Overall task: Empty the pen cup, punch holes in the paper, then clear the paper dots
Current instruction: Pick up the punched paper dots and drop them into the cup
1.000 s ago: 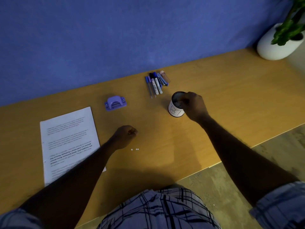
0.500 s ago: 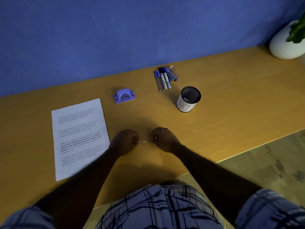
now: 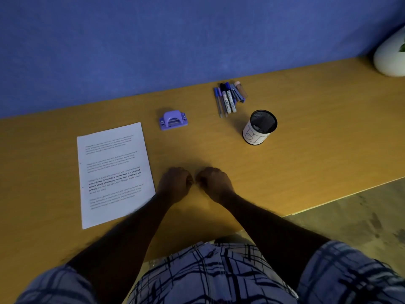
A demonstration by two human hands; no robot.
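While both forearms are reaching in over the front edge of the table (image 3: 317,145), bare wood is lying open ahead of the hands and, more widely, to the right of the pen cup (image 3: 260,128).

- Left hand (image 3: 175,185), right hand (image 3: 215,183): resting knuckles up, fingers tucking under, fingertips nearly meeting. Each grip is showing as a fist. Whether either is pinching any paper dots cannot be told.
- Paper (image 3: 114,172): lying flat at left, its near right corner passing under the left forearm. Bold print is reading "Defined by a slower pace".
- Hole punch (image 3: 173,120): sitting just beyond the paper's far right corner.
- Pens (image 3: 229,98): lying bunched near the wall (image 3: 153,40), labels too small to read.
- Cup: standing upright near the pens, its white wrap showing handwritten "BI".
- White pot (image 3: 391,55): sitting at the far right.
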